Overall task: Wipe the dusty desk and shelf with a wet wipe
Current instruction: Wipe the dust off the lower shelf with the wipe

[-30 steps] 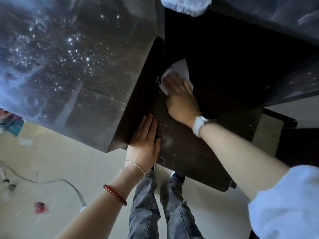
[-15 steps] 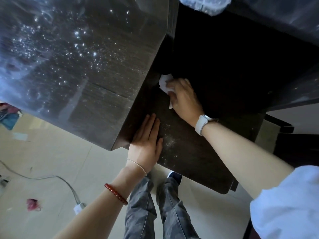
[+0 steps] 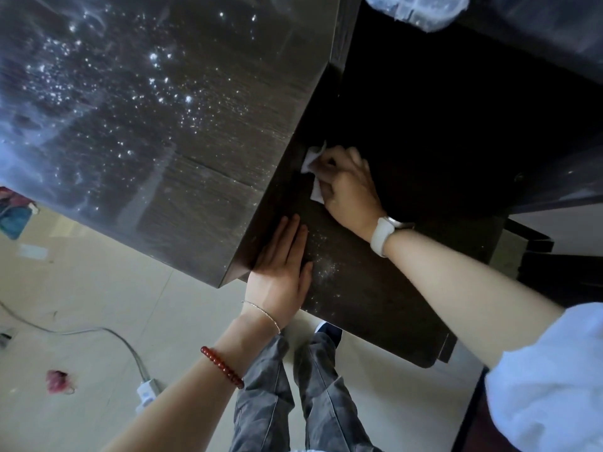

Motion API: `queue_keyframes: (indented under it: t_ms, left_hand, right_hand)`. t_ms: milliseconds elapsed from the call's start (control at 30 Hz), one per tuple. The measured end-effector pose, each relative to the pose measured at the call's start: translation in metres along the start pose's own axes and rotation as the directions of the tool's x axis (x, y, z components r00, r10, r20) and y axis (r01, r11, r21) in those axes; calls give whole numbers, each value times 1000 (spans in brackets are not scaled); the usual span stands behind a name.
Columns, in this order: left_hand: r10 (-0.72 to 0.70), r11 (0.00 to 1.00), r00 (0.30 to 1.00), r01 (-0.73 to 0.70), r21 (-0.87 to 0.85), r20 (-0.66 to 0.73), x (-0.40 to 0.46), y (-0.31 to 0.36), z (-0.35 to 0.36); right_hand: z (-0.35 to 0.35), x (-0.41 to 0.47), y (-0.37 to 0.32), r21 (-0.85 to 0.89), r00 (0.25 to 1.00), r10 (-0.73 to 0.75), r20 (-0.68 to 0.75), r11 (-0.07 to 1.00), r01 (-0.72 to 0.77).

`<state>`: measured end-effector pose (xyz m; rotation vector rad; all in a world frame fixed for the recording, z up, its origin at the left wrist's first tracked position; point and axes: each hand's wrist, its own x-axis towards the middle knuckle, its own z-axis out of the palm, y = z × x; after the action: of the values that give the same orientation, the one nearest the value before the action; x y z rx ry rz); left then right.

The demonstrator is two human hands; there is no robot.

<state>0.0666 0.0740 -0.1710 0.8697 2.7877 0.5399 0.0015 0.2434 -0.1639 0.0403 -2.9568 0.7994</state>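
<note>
Upper left, the glossy dark wood-grain desk top [image 3: 156,125] glitters with dust; at centre the left hand [image 3: 280,272] lies flat, fingers released, on the lower dark shelf [image 3: 365,298], while the right hand [image 3: 349,187] grasps a crumpled white wet wipe [image 3: 314,158] against it.

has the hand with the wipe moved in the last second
Yes. The right hand has slid the wet wipe leftward into the corner against the upright side panel; the flat left hand stays put.
</note>
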Motion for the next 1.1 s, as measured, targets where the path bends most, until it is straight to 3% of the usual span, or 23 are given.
queue_keyframes:
  t_ms: [67,100,167,233,333,433,500,600,633,700,767,867,933,1000,1100]
  left_hand:
    - [9,1000,1000,-9,14,0,1,1,0]
    - [8,1000,1000,-8,22,2,1,1,0]
    - [6,999,1000,-6,35,11,0,0,0]
    - [8,1000,1000,-8,18,13,-1,-1,-1]
    - [6,1000,1000,-7,7,25,-1,-1,-2]
    - [4,1000,1000,-5,12,31,-1,0,-1]
    - [3,1000,1000,-3,18,26,0,1,-1]
    - [-6,1000,1000,5,21,15,1,1,-2]
    - [-9,999,1000,8,39,16,1,1,-3]
    - [-13,998,1000,12,56,24,0,0,-3]
    - [-14,999,999,12,44,32,-1,-1,-2]
    - [-13,999,1000,12,52,27,0,0,-2]
    - [-21,999,1000,20,46,20,0,0,-2]
    - [-35,998,999,34,45,24,0,0,-1]
    - [-42,999,999,42,13,34,-1,-1,0]
  right_hand:
    - [-5,4,7,-35,992,-99,75,994,102]
    - [-6,11,6,-29,995,-62,84,997,65]
    - [-2,27,1,35,989,145,33,989,-146]
    - [2,35,-7,113,924,362,-124,930,-349]
    - [6,33,-15,142,826,494,-270,869,-473]
    - [8,20,-12,75,895,393,-212,919,-386]
    - [4,6,-6,16,979,190,-74,982,-189]
    - [-4,-5,8,-145,994,-83,72,985,93]
    - [-5,-2,12,-179,994,-80,68,980,91]
    - [-6,8,13,-160,999,47,-23,986,-50]
    - [-8,20,6,11,978,187,-96,982,-186]
    - [-15,22,2,249,937,347,-40,912,-327]
    - [-23,14,1,272,950,295,-100,927,-259]
    - [-23,4,3,136,983,108,-148,987,-88]
    - [-12,2,13,-77,995,-70,-75,995,64]
